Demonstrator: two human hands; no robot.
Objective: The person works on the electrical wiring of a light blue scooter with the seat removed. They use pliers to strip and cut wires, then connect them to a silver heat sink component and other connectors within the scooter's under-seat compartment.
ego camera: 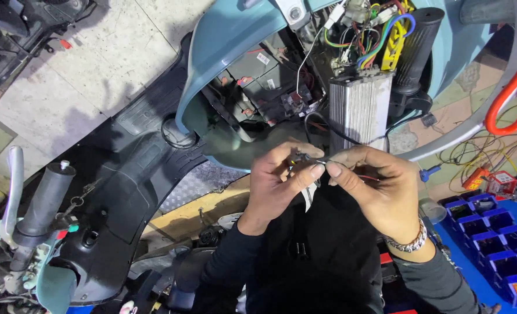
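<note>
My left hand (279,183) and my right hand (375,186) meet in front of my chest, fingertips pinching the ends of thin wires (322,163), one black, one red. The black wire runs up toward a ribbed silver controller box (358,107) that hangs out of a light blue scooter body (223,35). Above the box sits a tangle of coloured wires (375,29). A beaded bracelet circles my right wrist.
A black handlebar grip (418,43) hangs by the box. Another grip with a brake lever (40,200) is at lower left. Black scooter floor panel (130,168) lies below the body. Blue parts bins (497,232) and red-handled cutters (511,102) sit at right.
</note>
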